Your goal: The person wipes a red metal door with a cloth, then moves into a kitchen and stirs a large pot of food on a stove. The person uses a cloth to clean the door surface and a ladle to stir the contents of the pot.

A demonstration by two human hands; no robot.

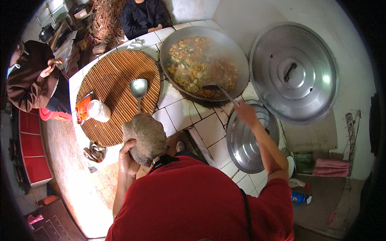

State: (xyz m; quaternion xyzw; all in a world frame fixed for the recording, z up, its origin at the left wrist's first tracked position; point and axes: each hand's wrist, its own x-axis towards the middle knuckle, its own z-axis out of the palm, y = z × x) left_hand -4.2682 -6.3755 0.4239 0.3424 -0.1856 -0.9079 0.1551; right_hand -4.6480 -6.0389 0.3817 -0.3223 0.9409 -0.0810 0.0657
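My right hand (246, 114) is closed round the handle of a long metal wok spatula (228, 95). Its dark head lies partly sunk in the food at the near right side of a large wok (243, 76). Steaming chopped vegetables in reddish sauce (193, 64) fill the wok. At lower left, my left hand (128, 160) grips a lumpy grey-brown thing (144, 138) with a rough surface, a thick cloth or pad perhaps; its kind is unclear. The thumb shows on its edge, and the other fingers are mostly hidden. It is held near the round bamboo mat (108, 68).
A ladle (138, 88), white tub (99, 111) and orange packet (83, 106) lie on the mat. One big lid (313, 60) leans against the wall; a smaller lid (245, 140) lies under my right forearm. Two people (142, 18) (34, 80) are beyond the tiled counter.
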